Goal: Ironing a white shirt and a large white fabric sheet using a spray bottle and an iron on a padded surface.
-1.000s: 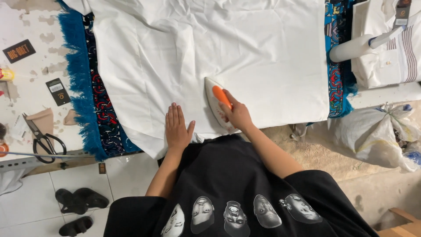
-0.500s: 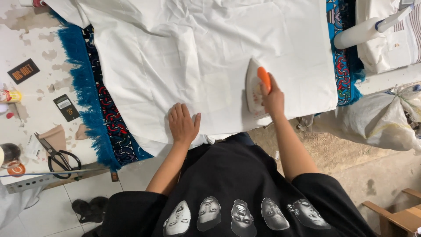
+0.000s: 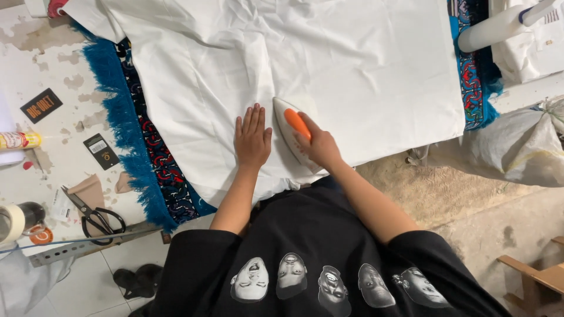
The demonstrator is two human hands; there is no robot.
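right hand [image 3: 322, 147] grips iron [image 3: 292, 128] (white, orange handle) | left hand [image 3: 252, 140] flat on sheet [image 3: 352, 64]

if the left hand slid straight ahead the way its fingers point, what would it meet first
Only more of the white cloth. The left hand lies flat, fingers pointing up the table, and the iron sits beside it to the right, out of that line as far as the view shows.

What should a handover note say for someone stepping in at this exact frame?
Left hand: flat on the white cloth, palm down, just left of the iron.
Right hand: closed on the orange handle of the white iron, soleplate on the cloth near its front edge.
Cloth is spread over a blue fringed patterned cover.
Done: cannot tell how much is pressed.
Left: creases show across the middle and upper cloth.
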